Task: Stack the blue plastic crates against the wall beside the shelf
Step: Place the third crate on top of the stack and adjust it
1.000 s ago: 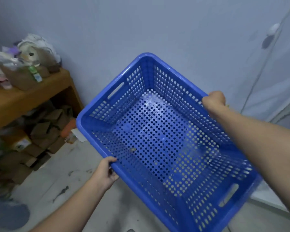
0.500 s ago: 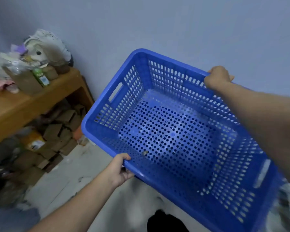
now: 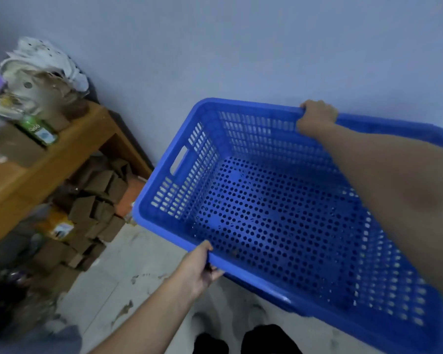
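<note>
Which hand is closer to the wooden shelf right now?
Left. The left hand grips the blue crate at its near rim, on the wooden shelf side; the right hand grips the far rim, farther right, by the wall.

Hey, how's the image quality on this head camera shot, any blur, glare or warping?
Head view: dim, bluish, even light; a small glare spot on the blue crate near rim; wide-angle warping bows the crate's far rim; left-edge shelf clutter and right forearm look soft.

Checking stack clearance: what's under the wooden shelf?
Under the wooden shelf: piled cardboard boxes, a yellow packet, something orange by the wall. Deeper in is dark; the blue crate covers the floor rightward.
</note>
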`<move>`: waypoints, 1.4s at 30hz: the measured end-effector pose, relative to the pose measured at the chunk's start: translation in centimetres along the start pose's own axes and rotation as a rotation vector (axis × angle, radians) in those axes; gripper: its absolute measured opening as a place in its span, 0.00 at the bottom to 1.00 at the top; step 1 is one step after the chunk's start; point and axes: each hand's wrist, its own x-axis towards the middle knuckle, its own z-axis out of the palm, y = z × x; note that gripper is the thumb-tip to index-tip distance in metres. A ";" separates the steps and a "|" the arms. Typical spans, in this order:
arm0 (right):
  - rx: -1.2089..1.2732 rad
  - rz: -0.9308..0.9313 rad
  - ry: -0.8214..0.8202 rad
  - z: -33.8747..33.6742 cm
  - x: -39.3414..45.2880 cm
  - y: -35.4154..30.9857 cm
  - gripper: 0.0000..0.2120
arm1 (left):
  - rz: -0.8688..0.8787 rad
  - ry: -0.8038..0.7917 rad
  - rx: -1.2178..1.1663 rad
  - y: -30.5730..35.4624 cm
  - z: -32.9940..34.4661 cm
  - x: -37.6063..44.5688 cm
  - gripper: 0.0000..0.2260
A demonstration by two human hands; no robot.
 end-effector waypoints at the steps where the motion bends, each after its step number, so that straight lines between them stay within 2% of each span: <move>1: -0.022 -0.023 0.030 0.8 -0.1 0.5 0.23 | 0.012 0.005 0.030 0.2 0.3 0.1 0.06; 5: 0.030 -0.014 0.055 2.9 -2.4 2.0 0.32 | 0.005 -0.045 0.164 1.2 -0.2 0.1 0.05; 9: 0.076 0.023 -0.050 4.8 -7.0 2.9 0.32 | -0.124 -0.171 0.395 2.6 -1.9 -0.3 0.20; 12: 0.023 0.097 -0.067 5.4 -11.3 4.4 0.31 | -0.074 -0.180 0.799 4.5 -4.2 0.4 0.29; 15: -0.034 0.248 -0.034 5.3 -16.4 6.4 0.31 | 0.055 -0.245 1.150 6.5 -6.1 -0.4 0.28; 17: -0.035 0.355 0.007 4.6 -19.6 7.9 0.30 | 0.225 -0.306 1.308 8.0 -6.8 -1.0 0.24; 19: -0.071 0.422 0.106 3.8 -23.0 9.6 0.29 | 0.522 -0.276 1.289 10.0 -7.2 -0.6 0.19; 22: -0.086 0.417 0.170 3.5 -27.5 11.1 0.31 | 1.075 -0.014 1.199 14.1 -7.6 1.8 0.07; 23: -0.069 0.424 0.160 3.8 -28.6 11.0 0.33 | 1.167 0.097 1.253 15.5 -7.9 3.3 0.13; 25: -0.060 0.442 0.196 4.3 -30.1 10.7 0.37 | 1.103 0.224 1.411 17.7 -8.8 6.3 0.25; 26: -0.050 0.463 0.236 4.4 -30.8 10.4 0.38 | 1.016 0.226 1.448 18.3 -9.1 7.6 0.27; 29: 0.011 0.552 0.248 4.5 -32.1 10.5 0.36 | 0.839 0.231 1.527 18.5 -10.1 9.3 0.26; 31: 0.042 0.551 0.231 4.4 -32.9 10.9 0.34 | 0.813 0.229 1.494 18.3 -10.9 9.5 0.23; 33: 0.049 0.559 0.228 4.5 -33.7 11.1 0.35 | 0.816 0.200 1.457 18.1 -11.6 9.7 0.16; 35: 0.029 0.594 0.252 4.9 -34.3 11.1 0.34 | 0.811 0.217 1.427 17.6 -12.5 10.2 0.14; 39: 0.148 0.775 0.361 5.2 -34.2 11.0 0.18 | 0.803 0.240 1.297 17.3 -12.6 9.8 0.14; 42: 0.342 0.881 0.341 3.3 -32.6 12.1 0.13 | 0.861 0.221 1.206 18.8 -11.0 9.3 0.11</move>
